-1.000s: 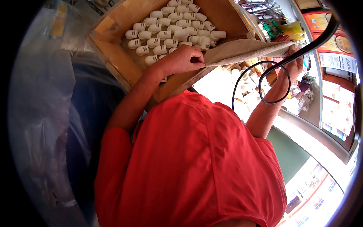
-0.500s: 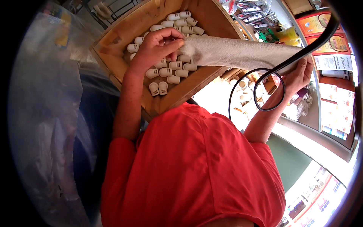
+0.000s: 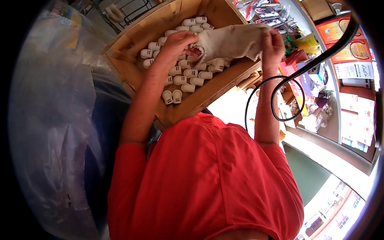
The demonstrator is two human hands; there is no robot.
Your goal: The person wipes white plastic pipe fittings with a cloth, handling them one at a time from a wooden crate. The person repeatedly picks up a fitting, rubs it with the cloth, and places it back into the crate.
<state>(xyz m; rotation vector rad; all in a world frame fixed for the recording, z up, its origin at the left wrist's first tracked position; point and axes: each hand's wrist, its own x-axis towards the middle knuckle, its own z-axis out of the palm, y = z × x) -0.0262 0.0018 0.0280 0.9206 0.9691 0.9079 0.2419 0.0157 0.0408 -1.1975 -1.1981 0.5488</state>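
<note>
A beige cloth tube, open and gathered at its left end, is held level between my hands above a wooden box. My left hand pinches the rim of the open end, some fingertips inside the mouth. My right hand grips the other end, fingers closed on the bunched fabric. Under it, in the box, lie several short white plastic pipe fittings, some curved like elbows, with dark marks. The cloth hides part of them. Whether anything is inside the tube, I cannot tell.
A black cable loops in front of my right forearm. On the right, a shelf holds packaged goods and clear plastic bags. Large translucent plastic sheeting hangs at the left. A dark metal rack stands behind the box.
My right hand has moved left and slightly up, toward my left hand. The cloth tube, stretched long before, is now shorter and slack. Its open end now faces more toward me.
</note>
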